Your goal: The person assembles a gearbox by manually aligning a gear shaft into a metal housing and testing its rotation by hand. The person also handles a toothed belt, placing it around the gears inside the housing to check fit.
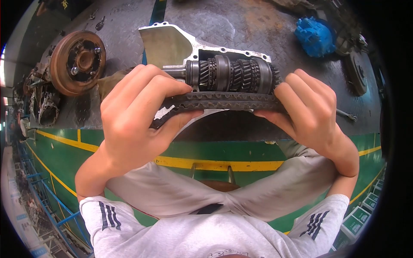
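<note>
While both hands grip it, a dark toothed ring [217,101] lies held edge-on across the middle of the view, just near of a gear shaft [234,76]. The left hand [137,116] has its fingers [146,88] wrapped over the ring's far edge and its thumb pressed up from beneath, closed firmly on the left end. The right hand [307,112] closes its fingers [301,86] over the right end in the same manner, thumb below. Between the two hands the ring's rim runs bare and unobstructed.

The gear shaft sits in a pale metal housing [172,43] whose bolted flange edge runs along the far side of the gears. Whether the ring touches the gears cannot be told; they appear just beside one another. The housing rests on a dark chequer-plate counter [241,21], whose near edge passes under the hands.

To the far left a rusty brake drum [78,62] lies on the counter, well apart from the left hand, with bare plate between. At the far right a blue casting [315,36] lies well apart from the right hand, and a spanner [346,114] lies near that hand's right side.

Near of the counter edge, a green floor [223,150] with yellow lines [215,164] shows, and the person's grey-trousered knees [172,193] spread to either side.
</note>
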Tool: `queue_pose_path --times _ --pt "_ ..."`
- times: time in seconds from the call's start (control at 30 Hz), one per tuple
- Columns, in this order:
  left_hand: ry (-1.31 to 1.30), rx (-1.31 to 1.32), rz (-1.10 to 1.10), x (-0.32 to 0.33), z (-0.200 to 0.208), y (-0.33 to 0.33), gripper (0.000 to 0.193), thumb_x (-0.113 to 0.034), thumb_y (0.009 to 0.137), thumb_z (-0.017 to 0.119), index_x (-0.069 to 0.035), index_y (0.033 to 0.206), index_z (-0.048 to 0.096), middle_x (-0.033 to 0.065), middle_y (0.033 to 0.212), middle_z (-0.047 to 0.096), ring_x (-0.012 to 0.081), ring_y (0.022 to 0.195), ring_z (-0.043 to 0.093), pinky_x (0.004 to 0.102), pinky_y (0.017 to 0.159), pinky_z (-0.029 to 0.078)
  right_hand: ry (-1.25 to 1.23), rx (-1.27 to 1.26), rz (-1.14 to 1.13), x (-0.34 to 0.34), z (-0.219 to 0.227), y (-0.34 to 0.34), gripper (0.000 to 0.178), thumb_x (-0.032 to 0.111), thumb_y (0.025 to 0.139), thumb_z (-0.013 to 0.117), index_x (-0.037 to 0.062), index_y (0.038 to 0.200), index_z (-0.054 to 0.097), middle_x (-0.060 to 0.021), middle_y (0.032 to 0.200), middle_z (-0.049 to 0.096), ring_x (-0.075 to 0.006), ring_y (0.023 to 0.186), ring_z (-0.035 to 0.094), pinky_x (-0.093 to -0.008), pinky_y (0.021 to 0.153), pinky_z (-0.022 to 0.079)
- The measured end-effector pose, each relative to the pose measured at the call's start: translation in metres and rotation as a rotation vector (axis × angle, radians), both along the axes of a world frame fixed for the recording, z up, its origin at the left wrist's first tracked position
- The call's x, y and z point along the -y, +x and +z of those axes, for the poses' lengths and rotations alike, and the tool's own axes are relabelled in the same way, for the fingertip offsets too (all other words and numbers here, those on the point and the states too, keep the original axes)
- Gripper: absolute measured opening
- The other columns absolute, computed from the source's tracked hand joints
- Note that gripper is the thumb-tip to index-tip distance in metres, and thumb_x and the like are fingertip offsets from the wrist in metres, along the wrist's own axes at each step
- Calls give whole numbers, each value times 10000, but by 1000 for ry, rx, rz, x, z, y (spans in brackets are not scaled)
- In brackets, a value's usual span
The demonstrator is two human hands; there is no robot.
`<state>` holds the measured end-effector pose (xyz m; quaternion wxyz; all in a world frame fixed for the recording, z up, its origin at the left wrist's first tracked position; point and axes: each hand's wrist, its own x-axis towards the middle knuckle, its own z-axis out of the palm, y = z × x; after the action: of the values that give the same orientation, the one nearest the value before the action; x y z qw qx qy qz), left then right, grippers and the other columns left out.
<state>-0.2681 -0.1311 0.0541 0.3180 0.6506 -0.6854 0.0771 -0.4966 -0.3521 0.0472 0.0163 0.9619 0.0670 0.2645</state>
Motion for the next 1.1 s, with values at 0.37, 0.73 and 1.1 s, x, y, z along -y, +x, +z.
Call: queue_pose_path --times 0.37,0.73,1.1 --pt "-84 34 -155 9 2 -21 433 -45 665 981 33 1027 756 141 841 702 248 699 689 320 598 525 31 19 25 -24 7 8 457 345 703 907 33 802 588 -93 754 492 -290 627 543 -400 541 446" --pt "-33 -495 -281 28 -3 -20 1107 -122 627 1074 33 1529 451 172 1253 721 259 1171 718 347 945 586 44 -74 73 -11 13 -12 443 276 660 894 -23 874 647 -106 729 556 -303 585 579 -391 524 443" --pt "89 -301 -339 26 -12 -3 659 -114 757 996 91 1283 657 220 1182 774 319 1112 785 413 995 618 125 -142 50 -7 2 -19 447 282 699 912 -32 871 646 -115 730 555 -314 589 583 -403 527 456"
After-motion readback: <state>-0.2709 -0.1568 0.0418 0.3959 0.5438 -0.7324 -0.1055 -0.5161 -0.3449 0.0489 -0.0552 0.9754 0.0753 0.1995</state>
